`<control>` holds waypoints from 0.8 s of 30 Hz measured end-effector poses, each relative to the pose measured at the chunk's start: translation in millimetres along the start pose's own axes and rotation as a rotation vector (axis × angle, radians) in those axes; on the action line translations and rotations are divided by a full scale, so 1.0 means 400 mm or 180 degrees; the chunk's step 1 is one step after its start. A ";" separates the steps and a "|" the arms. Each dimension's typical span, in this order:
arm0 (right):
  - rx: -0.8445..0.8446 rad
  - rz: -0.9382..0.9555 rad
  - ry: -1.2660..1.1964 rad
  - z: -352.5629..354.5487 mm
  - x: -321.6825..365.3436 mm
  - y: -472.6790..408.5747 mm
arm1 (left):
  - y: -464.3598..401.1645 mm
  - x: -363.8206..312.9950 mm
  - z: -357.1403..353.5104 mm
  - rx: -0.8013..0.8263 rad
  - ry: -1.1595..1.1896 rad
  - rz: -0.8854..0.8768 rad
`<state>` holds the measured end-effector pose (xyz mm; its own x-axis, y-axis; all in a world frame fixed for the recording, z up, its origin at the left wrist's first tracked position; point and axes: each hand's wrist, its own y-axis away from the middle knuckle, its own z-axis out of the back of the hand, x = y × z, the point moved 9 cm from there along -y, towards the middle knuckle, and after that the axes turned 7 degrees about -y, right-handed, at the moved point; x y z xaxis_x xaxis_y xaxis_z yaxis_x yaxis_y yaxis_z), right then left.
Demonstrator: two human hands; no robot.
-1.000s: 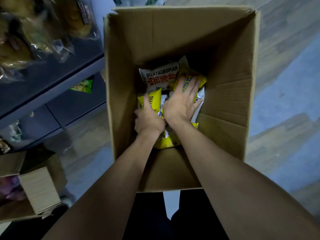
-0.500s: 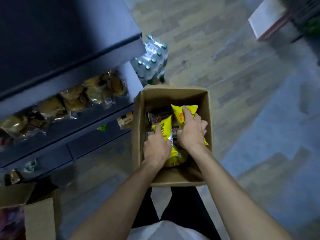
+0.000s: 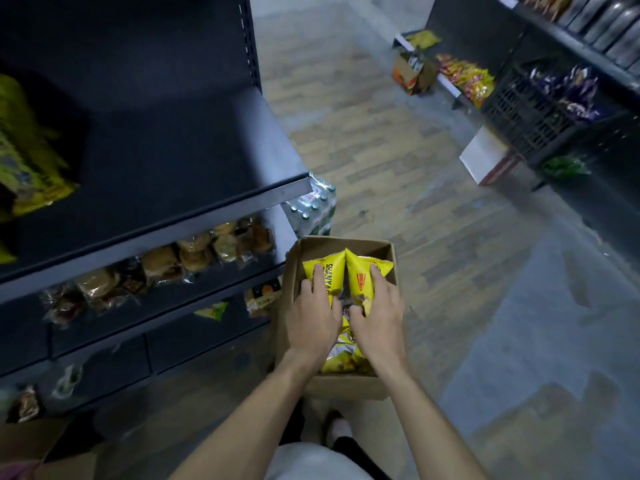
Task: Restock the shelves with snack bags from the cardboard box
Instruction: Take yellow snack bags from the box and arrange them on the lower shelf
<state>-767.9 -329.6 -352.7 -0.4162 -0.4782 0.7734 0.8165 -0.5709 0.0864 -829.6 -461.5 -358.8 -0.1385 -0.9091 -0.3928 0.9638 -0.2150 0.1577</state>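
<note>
Shop floor (image 3: 363, 140), cardboard box (image 3: 294, 268) of snack bags (image 3: 360, 278), hands (image 3: 346, 320) gripping two

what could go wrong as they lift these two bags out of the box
Each hand grips one yellow bag: left hand on the left bag, right hand on the right bag. Both grips look low on puffy bags, so one might slip. Lifting could also snag the box wall or drag up loose bags underneath.

Both yellow bags (image 3: 343, 278) now higher, upright.
</note>
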 end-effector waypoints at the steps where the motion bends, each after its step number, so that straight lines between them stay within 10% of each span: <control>1: 0.0011 0.0080 0.0042 0.012 0.013 0.008 | 0.018 -0.003 0.019 -0.0090 -0.0081 0.0023; 24: 0.1222 0.1771 -0.0328 -0.262 0.521 0.326 | 0.352 0.439 0.483 -0.1683 -0.0462 0.1581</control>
<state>-789.9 -573.7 -246.1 0.1312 -0.5552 0.8213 0.9898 0.0276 -0.1395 -762.2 -720.4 -230.4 0.3491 -0.9005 -0.2592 0.8969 0.4012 -0.1862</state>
